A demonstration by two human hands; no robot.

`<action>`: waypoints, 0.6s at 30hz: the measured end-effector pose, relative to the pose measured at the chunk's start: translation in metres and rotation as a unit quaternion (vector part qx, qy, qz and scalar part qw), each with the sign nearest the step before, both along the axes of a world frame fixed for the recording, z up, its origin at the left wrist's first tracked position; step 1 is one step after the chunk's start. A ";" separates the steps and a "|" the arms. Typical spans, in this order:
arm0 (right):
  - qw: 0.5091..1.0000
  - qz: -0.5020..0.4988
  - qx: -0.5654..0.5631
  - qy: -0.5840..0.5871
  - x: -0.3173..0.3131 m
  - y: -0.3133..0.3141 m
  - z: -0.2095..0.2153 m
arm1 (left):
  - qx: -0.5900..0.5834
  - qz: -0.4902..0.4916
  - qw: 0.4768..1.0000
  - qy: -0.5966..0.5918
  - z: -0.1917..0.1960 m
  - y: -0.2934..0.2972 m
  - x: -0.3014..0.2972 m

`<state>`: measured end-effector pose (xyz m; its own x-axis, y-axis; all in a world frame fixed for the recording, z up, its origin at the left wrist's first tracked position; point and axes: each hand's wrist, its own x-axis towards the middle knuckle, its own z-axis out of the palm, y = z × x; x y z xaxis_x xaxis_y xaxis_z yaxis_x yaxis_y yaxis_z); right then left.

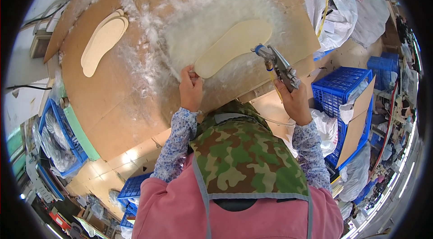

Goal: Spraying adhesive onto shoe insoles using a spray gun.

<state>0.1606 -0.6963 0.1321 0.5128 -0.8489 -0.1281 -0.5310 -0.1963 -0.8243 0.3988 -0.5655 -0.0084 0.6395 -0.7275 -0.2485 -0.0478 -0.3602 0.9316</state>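
Observation:
A cream shoe insole (234, 45) lies flat on a board over a patch of whitish, fluffy residue. My left hand (191, 89) pinches the insole's near left end between thumb and fingers. In my right hand (295, 103) is a metal spray gun (280, 65) with a blue ring at its front and a yellow hose. Its nozzle points left, over the insole's right part, apart from my left hand. A small stack of similar insoles (103, 43) rests at the left of the board.
The brown board (112, 117) is strewn with white fluff. Blue crates (340, 88) with bags and cardboard stand at the right; another blue crate (67, 144) sits at the left. White plastic bags (333, 9) lie behind the board's right edge. A yellow hose (324, 2) hangs there.

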 end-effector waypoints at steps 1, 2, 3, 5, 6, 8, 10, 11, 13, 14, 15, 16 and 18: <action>1.000 -0.008 0.004 0.012 -0.002 -0.002 0.001 | 0.011 0.000 1.000 0.003 0.000 0.000 0.000; 0.999 -0.024 0.006 0.026 -0.004 -0.004 0.002 | 0.015 -0.002 1.000 0.006 -0.001 -0.001 0.001; 0.999 -0.020 0.006 0.025 -0.006 -0.006 0.003 | 0.019 -0.004 1.000 0.006 -0.002 -0.001 0.001; 0.997 -0.050 -0.058 0.020 -0.010 -0.008 0.003 | 0.008 -0.004 1.000 0.019 -0.002 -0.003 0.002; 0.997 -0.060 -0.043 0.026 -0.013 -0.010 0.003 | 0.008 -0.004 1.000 0.016 -0.002 -0.003 0.002; 0.994 -0.091 -0.060 0.027 -0.018 -0.013 0.000 | -0.005 -0.009 0.999 0.042 -0.002 -0.004 0.004; 0.994 -0.099 -0.048 0.026 -0.023 -0.012 -0.003 | 0.000 -0.016 0.999 0.029 -0.001 -0.006 0.007; 0.992 -0.110 -0.051 0.025 -0.024 -0.010 -0.004 | 0.000 -0.027 0.999 0.028 0.000 -0.007 0.008; 0.995 -0.088 -0.035 0.016 -0.025 -0.002 -0.005 | -0.003 -0.025 0.999 0.021 0.001 -0.009 0.008; 0.997 -0.073 -0.031 0.012 -0.024 0.004 -0.006 | -0.019 -0.029 0.999 0.022 0.002 -0.009 0.008; 0.997 -0.070 -0.024 0.009 -0.022 0.010 -0.005 | -0.006 -0.024 1.000 0.019 0.002 -0.010 0.008; 0.998 -0.051 0.008 0.022 -0.020 0.015 -0.004 | -0.005 -0.024 0.999 0.026 0.002 -0.010 0.009; 0.996 -0.019 0.056 0.064 -0.015 0.024 0.001 | -0.002 -0.022 0.999 0.032 0.002 -0.011 0.009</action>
